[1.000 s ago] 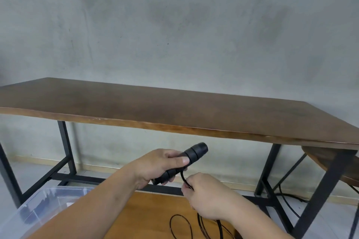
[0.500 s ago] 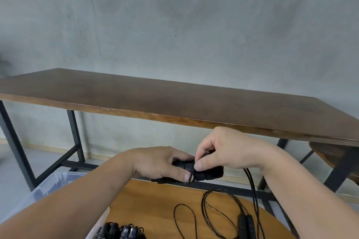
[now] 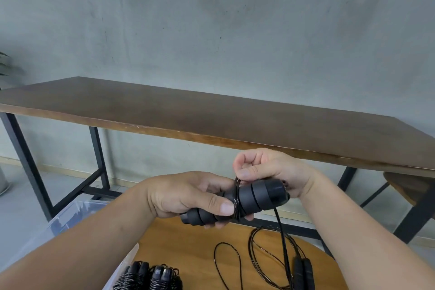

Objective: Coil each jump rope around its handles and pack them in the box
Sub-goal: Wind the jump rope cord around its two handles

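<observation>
From the head camera, the left hand (image 3: 188,195) grips a pair of black handles (image 3: 256,196) held side by side and lying roughly level, its fingers curled under them and its thumb pressed along the near side. The right hand (image 3: 270,169) pinches the thin black rope (image 3: 237,198) between thumb and forefinger just above the handles, where a few turns already circle them next to the left thumb. From the handles' right end the rope drops to a light wooden tabletop (image 3: 188,247) below, where it lies in loose loops (image 3: 263,256). A second pair of handles (image 3: 303,275) rests on that tabletop near the bottom edge, beside the loops. At lower left, a clear plastic box (image 3: 70,216) stands under the left forearm, and two coiled ropes (image 3: 150,276) lie at its near end. Behind the hands stretches a long dark wooden table (image 3: 211,120) on black metal legs, against a grey wall.
</observation>
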